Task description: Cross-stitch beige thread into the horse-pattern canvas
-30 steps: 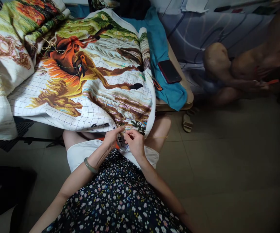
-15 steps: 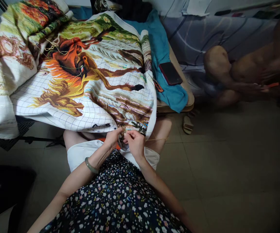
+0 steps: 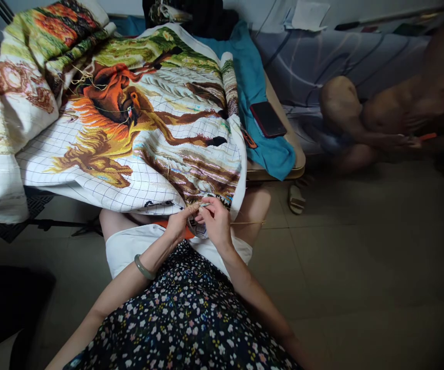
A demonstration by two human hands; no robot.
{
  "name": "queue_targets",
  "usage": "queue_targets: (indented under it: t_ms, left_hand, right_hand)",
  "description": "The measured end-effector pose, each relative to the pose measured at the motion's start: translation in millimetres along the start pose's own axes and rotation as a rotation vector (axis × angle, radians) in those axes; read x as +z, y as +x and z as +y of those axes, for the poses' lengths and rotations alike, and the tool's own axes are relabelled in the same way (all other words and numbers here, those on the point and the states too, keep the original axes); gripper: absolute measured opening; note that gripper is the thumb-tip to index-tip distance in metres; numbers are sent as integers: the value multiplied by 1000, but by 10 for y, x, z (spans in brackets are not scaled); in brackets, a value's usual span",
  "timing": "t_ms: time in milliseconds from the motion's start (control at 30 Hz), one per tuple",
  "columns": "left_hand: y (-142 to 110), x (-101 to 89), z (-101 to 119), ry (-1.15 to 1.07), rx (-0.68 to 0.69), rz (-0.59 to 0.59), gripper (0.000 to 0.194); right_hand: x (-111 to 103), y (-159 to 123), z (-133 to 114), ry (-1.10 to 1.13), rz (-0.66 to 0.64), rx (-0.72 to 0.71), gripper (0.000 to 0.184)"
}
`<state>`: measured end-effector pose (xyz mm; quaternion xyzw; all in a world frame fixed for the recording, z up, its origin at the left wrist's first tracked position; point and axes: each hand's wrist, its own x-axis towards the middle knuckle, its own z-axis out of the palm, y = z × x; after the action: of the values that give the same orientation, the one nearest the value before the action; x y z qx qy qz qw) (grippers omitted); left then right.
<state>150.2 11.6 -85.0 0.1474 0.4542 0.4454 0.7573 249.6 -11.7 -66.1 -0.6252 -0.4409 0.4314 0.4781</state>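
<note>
Fingers of the right hand (image 3: pixel 218 222) have lifted slightly; they bunch just below centre, what they hold impossible to tell, beside the left hand (image 3: pixel 178 225), which pinches the embroidered cloth (image 3: pixel 160 121). That cloth spreads across the upper left, a phone (image 3: pixel 267 119) on teal fabric (image 3: pixel 278 163) to its right.

White dark-gridded canvas (image 3: pixel 147 177), orange-brown horse pattern (image 3: pixel 98 167), teal cloth (image 3: pixel 251 77)

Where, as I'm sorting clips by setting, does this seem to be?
Probably a room in a home: embroidery is spread out, a phone lies on a teal cloth, and a sandal sits on the tiled floor.
</note>
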Motion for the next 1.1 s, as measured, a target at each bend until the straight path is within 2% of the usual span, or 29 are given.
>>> queue_targets:
  t_ms: [100, 200, 300, 467, 767, 1100]
  left_hand:
    - [-5, -9, 3, -2, -3, 16, 25]
    - [-19, -9, 4, 6, 4, 27, 22]
    - [-35, 1, 12, 4, -38, 16, 21]
    - [-55, 31, 32, -14, -66, 59, 23]
    - [-37, 23, 16, 30, -50, 107, 25]
    - [-29, 21, -10, 13, 7, 98, 26]
  right_hand:
    - [-31, 15, -7, -100, -48, -55, 22]
    - [-32, -30, -19, -155, 0, -82, 28]
    - [-12, -96, -32, -146, 31, -77, 34]
    - [-8, -136, -40, -109, 8, -51, 37]
    - [-41, -104, -60, -74, -11, -9, 40]
    - [-36, -119, -80, -58, -5, -2, 41]
